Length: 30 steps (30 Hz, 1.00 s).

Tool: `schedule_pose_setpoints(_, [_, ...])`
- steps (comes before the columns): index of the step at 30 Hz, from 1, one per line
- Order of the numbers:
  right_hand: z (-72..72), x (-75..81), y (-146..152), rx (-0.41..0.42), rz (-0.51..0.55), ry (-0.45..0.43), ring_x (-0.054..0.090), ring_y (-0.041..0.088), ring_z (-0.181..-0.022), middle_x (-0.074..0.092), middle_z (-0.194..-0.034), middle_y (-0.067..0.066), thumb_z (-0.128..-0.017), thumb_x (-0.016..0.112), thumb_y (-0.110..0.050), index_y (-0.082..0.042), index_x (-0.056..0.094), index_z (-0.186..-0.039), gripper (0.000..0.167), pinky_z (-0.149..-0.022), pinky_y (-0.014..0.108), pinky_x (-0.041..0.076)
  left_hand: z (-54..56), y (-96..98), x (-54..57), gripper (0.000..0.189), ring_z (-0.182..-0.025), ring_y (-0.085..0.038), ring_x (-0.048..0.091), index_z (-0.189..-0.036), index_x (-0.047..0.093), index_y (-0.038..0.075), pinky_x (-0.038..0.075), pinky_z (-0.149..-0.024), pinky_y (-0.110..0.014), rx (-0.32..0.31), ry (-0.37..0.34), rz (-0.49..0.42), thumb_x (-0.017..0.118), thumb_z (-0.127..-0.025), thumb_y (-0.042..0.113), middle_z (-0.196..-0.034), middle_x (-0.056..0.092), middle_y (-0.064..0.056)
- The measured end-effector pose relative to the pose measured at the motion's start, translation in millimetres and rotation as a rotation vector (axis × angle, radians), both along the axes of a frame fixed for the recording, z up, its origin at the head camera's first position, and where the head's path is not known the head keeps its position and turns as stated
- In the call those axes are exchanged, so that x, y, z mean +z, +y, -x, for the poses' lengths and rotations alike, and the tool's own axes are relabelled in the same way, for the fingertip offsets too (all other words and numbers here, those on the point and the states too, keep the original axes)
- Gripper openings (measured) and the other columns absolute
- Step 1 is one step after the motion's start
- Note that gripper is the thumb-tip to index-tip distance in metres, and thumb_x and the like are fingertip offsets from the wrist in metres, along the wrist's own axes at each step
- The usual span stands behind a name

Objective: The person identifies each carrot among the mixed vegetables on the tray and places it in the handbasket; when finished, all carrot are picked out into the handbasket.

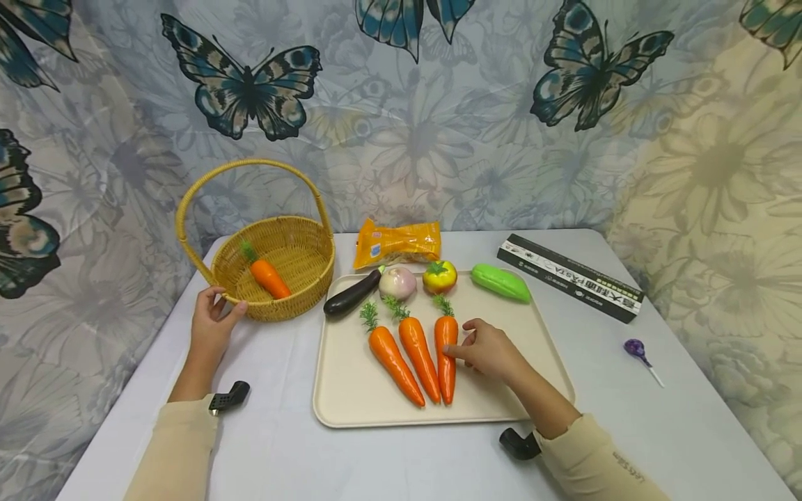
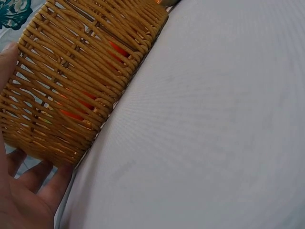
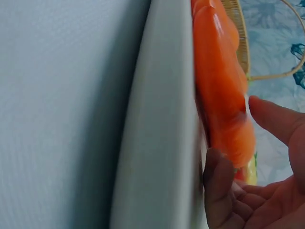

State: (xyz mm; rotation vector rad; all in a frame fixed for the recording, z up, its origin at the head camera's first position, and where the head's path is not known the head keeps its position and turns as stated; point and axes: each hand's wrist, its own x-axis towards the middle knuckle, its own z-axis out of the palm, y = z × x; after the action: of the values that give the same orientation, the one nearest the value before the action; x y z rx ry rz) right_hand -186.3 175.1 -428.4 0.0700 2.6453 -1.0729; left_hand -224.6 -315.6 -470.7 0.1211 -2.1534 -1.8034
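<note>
- Rightmost carrot (image 1: 446, 376): on the tray (image 1: 351, 409), green top (image 1: 443, 305) pointing away from the person, tip toward the near edge.
- Handling, judged from its gloss: likely a light, stiff imitation, smooth enough to slip or roll. Best hold is across the thick upper body; the fronds look weak.
- Right hand (image 1: 491, 355): thumb over the carrot, fingers parted from it on the right side; no firm grip evident.
- Middle carrot (image 1: 418, 351) and left carrot (image 1: 395, 362): alongside, tips converging, so a careless lift may disturb them.
- Left hand (image 1: 211, 323): thumb and fingers hold the near-left side of the basket (image 1: 294, 308), which contains another carrot (image 1: 271, 280).
- Obscured: right wrist view blurs the fingertips and crops the hand; exact contact is unclear. Left wrist view shows the basket's contents only through gaps in the weave.
</note>
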Motion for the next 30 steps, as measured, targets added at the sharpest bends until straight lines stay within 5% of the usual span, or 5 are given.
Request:
schedule_pose_setpoints(5, [-0.2,-1.5,-7,0.011,-0.035,-0.01,0.055,0.017,-0.061,0.059,-0.079,0.004,-0.075,0.082,-0.041,0.006,0.047,-0.131,0.08,-0.055,0.029,0.043,0.9,-1.4,-2.9,0.055,-0.142,-0.031,0.024,-0.131,0.033,-0.001,0.037,-0.102,-0.018,0.005,0.009,-0.01,0.069,-0.091,0.009,-0.161,0.011,-0.011])
schedule_pose_setpoints(12, [-1.8,-1.5,-11,-0.002,0.017,-0.012,0.059,0.016,-0.063,0.062,-0.082,0.004,-0.077,0.081,-0.03,0.005,0.043,-0.137,0.079,-0.058,0.03,0.048,-0.5,-1.0,-2.8,0.049,-0.143,-0.03,0.022,-0.129,0.038,0.008,0.03,-0.111,-0.038,0.0,-0.003,-0.016,0.069,-0.091,0.01,-0.162,0.008,-0.009])
schedule_pose_setpoints(18, [-5.3,1.8,-9,-0.024,0.228,-0.053,0.064,0.02,-0.068,0.064,-0.093,0.011,-0.08,0.08,-0.017,0.006,0.044,-0.135,0.069,-0.06,0.034,0.056,-0.1,-0.3,-1.1,0.052,-0.143,-0.031,0.022,-0.13,0.036,0.006,0.026,-0.112,-0.049,-0.007,0.011,-0.016,0.069,-0.091,0.009,-0.161,0.008,-0.009])
schedule_pose_setpoints(30, [5.9,10.6,-7,0.057,0.583,-0.081,0.062,0.029,-0.094,0.049,-0.121,0.023,-0.09,0.066,-0.001,0.004,0.038,-0.141,0.059,-0.077,0.045,0.057,-0.8,-1.7,-0.4,0.054,-0.143,-0.032,0.021,-0.132,0.034,0.002,0.028,-0.112,-0.045,0.003,0.003,-0.017,0.069,-0.091,0.007,-0.162,0.008,-0.009])
